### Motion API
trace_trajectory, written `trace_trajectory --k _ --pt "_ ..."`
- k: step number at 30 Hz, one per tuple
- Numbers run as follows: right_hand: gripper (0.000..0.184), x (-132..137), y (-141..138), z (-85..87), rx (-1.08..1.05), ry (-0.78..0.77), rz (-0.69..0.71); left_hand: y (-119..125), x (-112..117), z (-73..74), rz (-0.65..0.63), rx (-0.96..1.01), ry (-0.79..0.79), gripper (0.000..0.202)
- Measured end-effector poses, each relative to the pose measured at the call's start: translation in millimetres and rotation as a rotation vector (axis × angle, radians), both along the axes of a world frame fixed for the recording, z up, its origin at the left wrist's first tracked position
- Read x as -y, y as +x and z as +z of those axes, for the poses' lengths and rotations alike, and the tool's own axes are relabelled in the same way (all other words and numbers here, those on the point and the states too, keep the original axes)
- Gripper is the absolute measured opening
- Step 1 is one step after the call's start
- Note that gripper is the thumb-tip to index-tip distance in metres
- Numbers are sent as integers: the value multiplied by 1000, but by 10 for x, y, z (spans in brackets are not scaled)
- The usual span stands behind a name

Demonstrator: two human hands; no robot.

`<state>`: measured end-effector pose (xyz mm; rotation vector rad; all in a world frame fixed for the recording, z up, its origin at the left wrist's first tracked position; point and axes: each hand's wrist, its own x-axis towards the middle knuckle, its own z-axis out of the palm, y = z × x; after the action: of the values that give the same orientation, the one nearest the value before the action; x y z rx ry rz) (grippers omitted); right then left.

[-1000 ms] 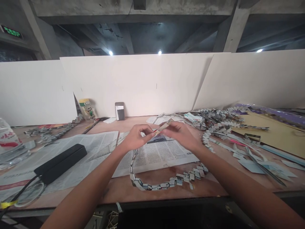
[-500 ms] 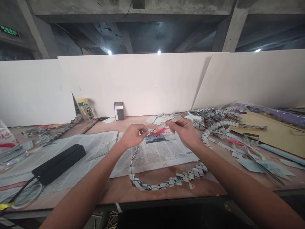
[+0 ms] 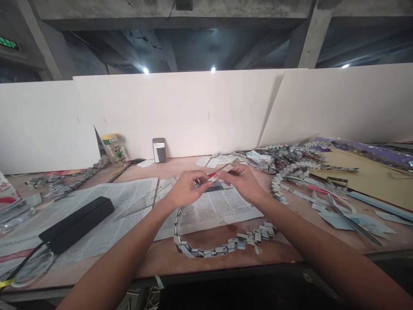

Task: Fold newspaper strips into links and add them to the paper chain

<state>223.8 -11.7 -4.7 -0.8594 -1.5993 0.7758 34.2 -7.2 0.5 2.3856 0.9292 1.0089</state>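
Observation:
My left hand (image 3: 189, 187) is closed with thumb and fingers pinched at the upper end of a folded-paper chain (image 3: 203, 253), which hangs from it and curves across the table toward the right. My right hand (image 3: 240, 177) is closed on a narrow paper strip (image 3: 217, 175) with some red on it. The strip spans the small gap between both hands, its left end at the left fingertips. A pale end of the strip sticks up past the right fingers. How strip and chain meet is hidden by the fingers.
Newspaper (image 3: 238, 211) lies under the hands. A black box-shaped adapter (image 3: 77, 224) is at left, a phone (image 3: 159, 150) leans on the white board (image 3: 183, 112), and scissors (image 3: 351, 219) lie among paper scraps at right. More folded-paper chains (image 3: 290, 159) are heaped behind.
My hands have come closer together, the right one moving left along the strip. Less of the red part shows between them. The chain on the table keeps nearly the same curve.

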Motion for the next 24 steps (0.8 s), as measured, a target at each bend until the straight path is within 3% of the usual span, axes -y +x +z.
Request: trace_trajectory --k 7,14,24 --pt "17 -117 231 146 -422 107 -113 -74 -75 -19 76 12 10 21" --pt "20 -15 37 35 156 76 76 -7 -4 12 40 80 -16 22" --pt "20 -34 23 -13 126 138 -78 -53 -92 -30 51 -21 -35 27"
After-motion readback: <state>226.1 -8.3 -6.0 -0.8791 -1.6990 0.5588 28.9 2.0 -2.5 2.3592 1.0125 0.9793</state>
